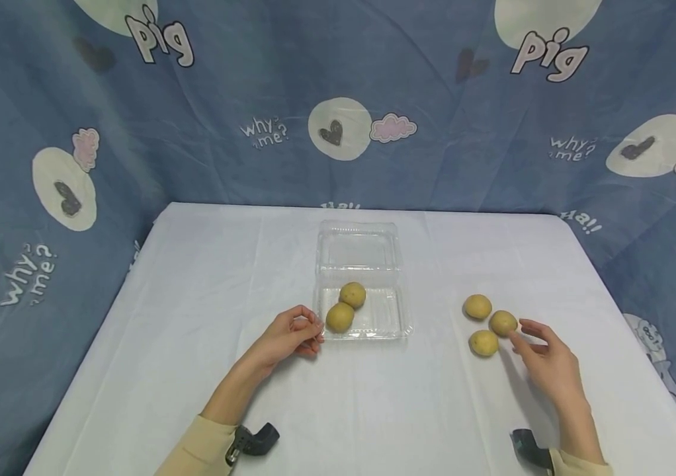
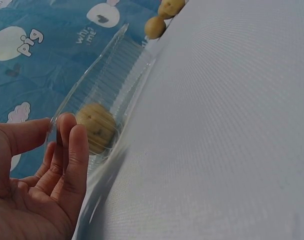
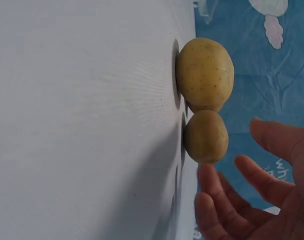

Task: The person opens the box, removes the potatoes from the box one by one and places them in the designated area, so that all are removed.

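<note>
A clear plastic clamshell box (image 1: 376, 316) lies with its lid (image 1: 357, 250) folded back on the white table. Two small potatoes, one a front potato (image 1: 340, 318) and one a rear potato (image 1: 352, 295), sit in the left of its base. My left hand (image 1: 293, 337) pinches the box's left front rim between thumb and fingers, as the left wrist view shows. On the right, three more potatoes (image 1: 483, 343) lie close together. Beside the rightmost potato (image 1: 503, 323) is my right hand (image 1: 549, 363), its fingers spread with nothing between them; whether a fingertip touches it I cannot tell.
A white cloth (image 1: 409, 403) covers the table. Behind it and at both sides hangs a blue printed curtain (image 1: 290, 66). Each wrist carries a black camera mount, a left mount (image 1: 257, 439) and a right mount (image 1: 530, 449).
</note>
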Tool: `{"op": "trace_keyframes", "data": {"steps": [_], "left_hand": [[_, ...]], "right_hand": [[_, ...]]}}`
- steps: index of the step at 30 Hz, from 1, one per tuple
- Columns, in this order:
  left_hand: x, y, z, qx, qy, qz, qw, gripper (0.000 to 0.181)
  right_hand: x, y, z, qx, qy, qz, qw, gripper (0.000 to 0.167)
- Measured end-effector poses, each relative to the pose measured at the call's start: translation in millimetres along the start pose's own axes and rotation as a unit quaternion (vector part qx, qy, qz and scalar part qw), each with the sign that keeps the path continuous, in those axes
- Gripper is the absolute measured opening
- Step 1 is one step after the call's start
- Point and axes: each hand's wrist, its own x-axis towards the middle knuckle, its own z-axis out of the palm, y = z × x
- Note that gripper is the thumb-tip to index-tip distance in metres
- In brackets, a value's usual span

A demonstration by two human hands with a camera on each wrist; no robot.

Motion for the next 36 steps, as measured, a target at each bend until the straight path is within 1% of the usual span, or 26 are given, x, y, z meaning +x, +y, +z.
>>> {"op": "trace_keyframes", "data": {"steps": [2, 4, 6, 7, 9, 11, 14, 17, 19, 22, 27, 29, 31, 34, 36], "left_hand": [[0.5, 0.0, 0.3, 0.000, -0.001, 0.000, 1.0000, 0.021], [0.7, -0.1, 0.4, 0.000, -0.002, 0.000, 1.0000, 0.021], [0.4, -0.4, 0.6, 0.000, -0.002, 0.000, 1.0000, 0.021], [0.3, -0.5, 0.3, 0.000, -0.002, 0.000, 1.0000, 0.021], [0.1, -0.6, 0.1, 0.001, -0.001, 0.000, 1.0000, 0.021], [0.2, -0.9, 0.1, 0.001, 0.000, -0.001, 1.0000, 0.021], [0.4, -1.1, 0.2, 0.000, 0.001, -0.001, 1.0000, 0.021], [0.6, -1.1, 0.2, -0.001, 0.001, -0.003, 1.0000, 0.021], [0.4, -0.7, 0.2, -0.002, 0.001, -0.003, 1.0000, 0.021], [-0.1, 0.2, 0.8, -0.001, 0.002, -0.002, 1.0000, 0.020], [-0.8, 0.9, 2.0, 0.003, 0.004, -0.007, 1.0000, 0.019], [-0.7, 0.8, 2.1, 0.005, 0.005, -0.009, 0.9999, 0.019], [-0.7, 0.8, 2.0, 0.005, 0.006, -0.010, 0.9999, 0.019], [-0.4, 0.9, 1.6, 0.005, 0.006, -0.007, 0.9999, 0.020], [-0.3, 1.1, 1.3, 0.004, 0.005, -0.007, 1.0000, 0.020]], "right_hand": [[-4.4, 0.0, 0.3, -0.004, 0.025, -0.011, 0.9996, 0.053], [-8.9, 0.2, 1.0, -0.011, 0.043, -0.032, 0.9985, 0.046], [-13.3, 0.6, 1.7, -0.014, 0.045, -0.060, 0.9971, 0.039], [-15.1, 0.3, 2.0, -0.016, 0.038, -0.074, 0.9964, 0.035], [-18.8, -0.2, 2.9, -0.013, 0.010, -0.095, 0.9953, 0.030], [-22.6, -1.4, 3.8, -0.007, -0.022, -0.105, 0.9942, 0.027], [-26.0, -4.0, 4.6, -0.007, -0.064, -0.104, 0.9925, 0.027], [-28.2, -6.8, 5.8, -0.010, -0.093, -0.099, 0.9907, 0.026], [-29.5, -8.3, 6.9, -0.001, -0.109, -0.099, 0.9890, 0.024], [-31.4, -10.5, 9.1, 0.025, -0.136, -0.110, 0.9843, 0.024], [-31.9, -13.7, 12.7, 0.070, -0.186, -0.130, 0.9714, 0.027], [-31.6, -15.3, 14.7, 0.077, -0.199, -0.135, 0.9676, 0.027], [-32.1, -17.3, 17.4, 0.077, -0.207, -0.134, 0.9660, 0.029], [-33.4, -21.6, 21.6, 0.075, -0.208, -0.131, 0.9663, 0.032], [-34.7, -24.7, 24.4, 0.077, -0.206, -0.141, 0.9654, 0.032]]}}
